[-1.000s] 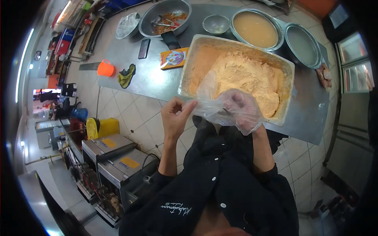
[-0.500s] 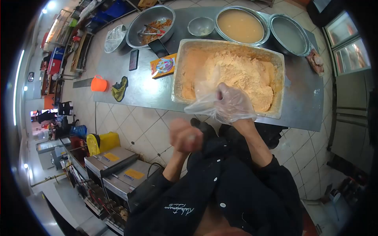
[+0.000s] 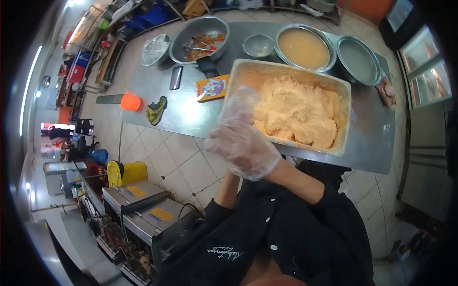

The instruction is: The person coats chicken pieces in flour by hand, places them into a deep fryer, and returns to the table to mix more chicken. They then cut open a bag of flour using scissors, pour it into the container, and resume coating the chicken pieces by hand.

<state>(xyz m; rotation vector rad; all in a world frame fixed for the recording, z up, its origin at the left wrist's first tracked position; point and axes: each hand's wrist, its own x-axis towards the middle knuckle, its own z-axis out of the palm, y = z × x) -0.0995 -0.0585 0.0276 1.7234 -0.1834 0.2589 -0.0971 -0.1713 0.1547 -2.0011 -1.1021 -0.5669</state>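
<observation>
My right hand (image 3: 250,150), in a clear plastic glove, is closed at the near left corner of a large rectangular tub (image 3: 347,121). It grips a second clear plastic glove (image 3: 242,102), which reaches up over the tub's left edge. My left hand is mostly hidden behind the right one, and only its forearm (image 3: 227,190) shows plainly. Both hands are together at the plastic, but I cannot make out the left fingers. Pale orange breading flour (image 3: 298,107) is heaped in the tub, with lumpy coated pieces at the near side.
On the metal table (image 3: 183,112) are a bowl of reddish food with tongs (image 3: 181,38), a small bowl (image 3: 258,45), a basin of cloudy orange liquid (image 3: 305,46), a basin of greyish liquid (image 3: 358,59), phones, a yellow box (image 3: 212,88), an orange cup (image 3: 130,101) and a cloth (image 3: 156,110).
My right hand has moved left, away from the flour, with the loose glove. My bare left hand has come up behind it, and the view has shifted slightly.
</observation>
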